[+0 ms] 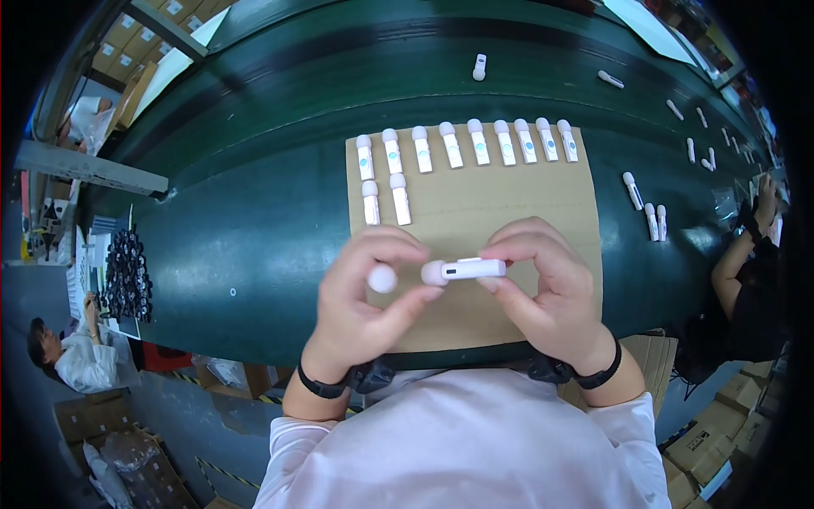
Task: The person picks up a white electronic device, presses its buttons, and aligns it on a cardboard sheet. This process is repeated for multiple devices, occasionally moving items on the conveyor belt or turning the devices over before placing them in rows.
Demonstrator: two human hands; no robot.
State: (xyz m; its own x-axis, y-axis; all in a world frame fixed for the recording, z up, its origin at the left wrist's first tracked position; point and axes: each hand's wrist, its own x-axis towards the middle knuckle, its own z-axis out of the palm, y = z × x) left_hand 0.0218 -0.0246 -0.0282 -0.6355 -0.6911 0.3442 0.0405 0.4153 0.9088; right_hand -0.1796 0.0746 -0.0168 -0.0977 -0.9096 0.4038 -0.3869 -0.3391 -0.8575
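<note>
Between my hands, above the cardboard sheet, a small white stick with a round pale head (475,270), like a mini microphone, lies level. A dark slot shows on its side. My right hand (547,276) pinches its plain end between thumb and fingers. My left hand (360,293) has its thumb and index finger at the round head. Within the curled fingers of that hand shows another round white head (382,279); the rest of that piece is hidden. Beyond my hands, a row of similar sticks (452,148) lines the sheet's far edge, with two more (400,199) below at left.
The tan cardboard sheet (500,204) lies on a green work surface (246,246). Loose white sticks (651,222) lie on the right, others farther off. At left stands a cluster of black parts (127,276) beside a person (85,360). Another person's arm (736,263) is at right.
</note>
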